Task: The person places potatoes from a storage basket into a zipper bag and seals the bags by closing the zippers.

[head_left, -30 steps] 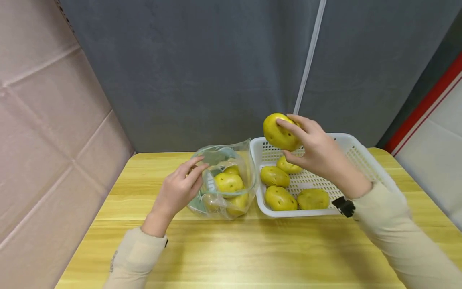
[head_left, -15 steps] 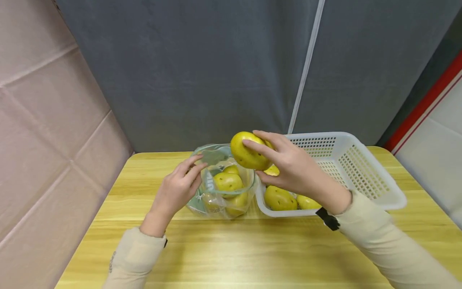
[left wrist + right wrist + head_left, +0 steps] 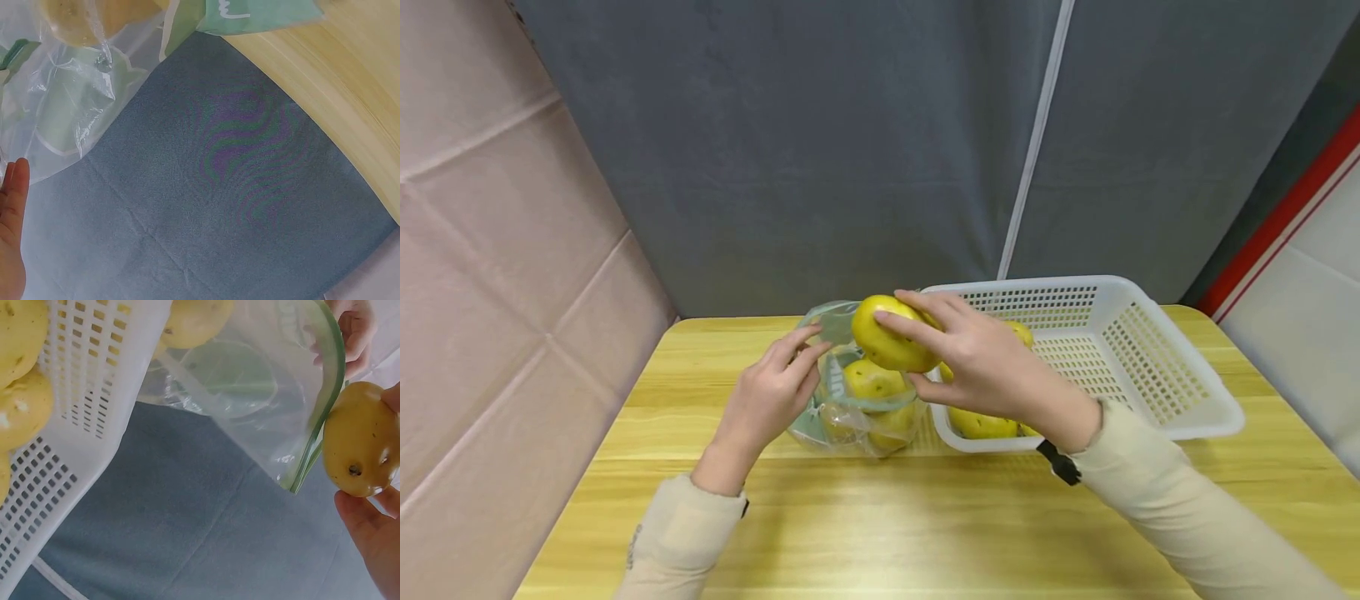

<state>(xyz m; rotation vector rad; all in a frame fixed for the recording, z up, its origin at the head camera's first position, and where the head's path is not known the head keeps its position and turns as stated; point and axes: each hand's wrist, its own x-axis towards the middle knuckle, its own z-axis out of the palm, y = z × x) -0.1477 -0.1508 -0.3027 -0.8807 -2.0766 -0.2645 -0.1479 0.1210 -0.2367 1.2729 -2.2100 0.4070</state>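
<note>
A yellow potato (image 3: 887, 337) is gripped in my right hand (image 3: 985, 358), thumb below and fingers over the top, above the mouth of a clear zip bag (image 3: 811, 425). In the right wrist view, the held potato (image 3: 359, 440) appears right at the bag's green zip edge. My left hand (image 3: 767, 396) holds the left side of the bag's rim, and its fingertips show through the film in the right wrist view. Several potatoes (image 3: 872, 379) lie inside the bag, which stands on the table with its mouth spread.
A white perforated plastic basket (image 3: 1172, 358) stands just right of the bag, with several potatoes (image 3: 981, 423) at its left side, partly hidden under my right hand. The wooden table (image 3: 865, 525) ends at a grey curtain (image 3: 820, 167) behind.
My right hand has carried the potato left and down from over the basket to over the bag's mouth. The left hand has stayed at the bag's rim.
</note>
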